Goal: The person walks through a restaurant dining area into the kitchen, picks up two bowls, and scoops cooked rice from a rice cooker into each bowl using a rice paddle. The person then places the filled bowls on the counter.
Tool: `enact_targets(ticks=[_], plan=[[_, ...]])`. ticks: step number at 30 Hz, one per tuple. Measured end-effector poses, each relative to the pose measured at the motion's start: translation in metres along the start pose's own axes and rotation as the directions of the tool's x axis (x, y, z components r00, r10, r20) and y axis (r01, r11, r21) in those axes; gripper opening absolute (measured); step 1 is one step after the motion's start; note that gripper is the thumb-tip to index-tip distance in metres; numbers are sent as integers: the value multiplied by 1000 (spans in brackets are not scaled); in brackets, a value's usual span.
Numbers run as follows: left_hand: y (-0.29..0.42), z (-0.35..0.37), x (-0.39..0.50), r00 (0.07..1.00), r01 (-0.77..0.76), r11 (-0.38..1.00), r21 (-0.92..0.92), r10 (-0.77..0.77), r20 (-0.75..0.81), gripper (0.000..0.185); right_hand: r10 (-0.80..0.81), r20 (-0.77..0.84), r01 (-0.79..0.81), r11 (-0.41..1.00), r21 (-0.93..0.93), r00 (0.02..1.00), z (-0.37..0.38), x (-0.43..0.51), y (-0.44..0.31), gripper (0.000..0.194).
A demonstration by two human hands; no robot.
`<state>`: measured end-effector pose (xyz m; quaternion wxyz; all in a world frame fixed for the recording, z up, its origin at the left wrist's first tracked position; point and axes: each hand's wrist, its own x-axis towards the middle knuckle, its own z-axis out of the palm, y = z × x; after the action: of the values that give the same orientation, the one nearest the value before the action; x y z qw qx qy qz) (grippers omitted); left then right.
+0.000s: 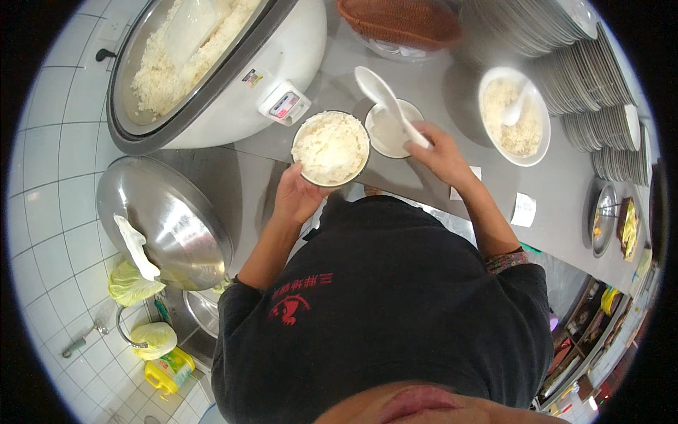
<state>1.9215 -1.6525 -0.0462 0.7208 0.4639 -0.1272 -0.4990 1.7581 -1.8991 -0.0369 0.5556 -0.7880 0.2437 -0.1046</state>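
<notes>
My left hand point(301, 195) grips a bowl heaped with cooked white rice point(331, 148), its thumb on the rim. My right hand point(442, 159) holds a white rice paddle point(384, 94) by its handle. The paddle's blade points up and away, slanting across a second small bowl point(412, 108) that stands on the counter. That bowl seems to hold a cloudy liquid. Beyond my left hand is a large white rice cooker point(288, 58), uncovered, with plenty of rice point(151, 79) inside. A pale plastic scoop or container point(193, 26) lies on this rice.
A white oval bowl of grains point(514, 140) with a spoon stands at right, beside tall stacks of plates point(577, 79). A brown woven basket point(400, 24) is at the back. On the left rests a domed metal lid point(169, 222). Paper slips point(524, 210) lie near the counter's front edge.
</notes>
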Motion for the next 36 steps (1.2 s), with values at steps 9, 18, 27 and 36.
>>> enact_targets(ticks=[9, 18, 27, 36], plan=[[-22, -9, 28, 987, 91, 957, -275, -123, -103, 52, 51, -268, -114, 968, -223, 962, -1, 27, 33, 33], [-13, -2, 61, 964, 135, 972, -195, -174, -199, 41, 136, -367, -235, 941, -243, 920, -29, -8, 41, 33], [-25, 12, 106, 965, 204, 950, -236, -236, -117, 40, 185, -363, -205, 979, -18, 913, -46, -51, 20, 31], [-34, 27, 108, 949, 176, 962, -210, -223, -222, 44, 224, -285, -223, 974, 36, 932, -36, -60, -31, 32]])
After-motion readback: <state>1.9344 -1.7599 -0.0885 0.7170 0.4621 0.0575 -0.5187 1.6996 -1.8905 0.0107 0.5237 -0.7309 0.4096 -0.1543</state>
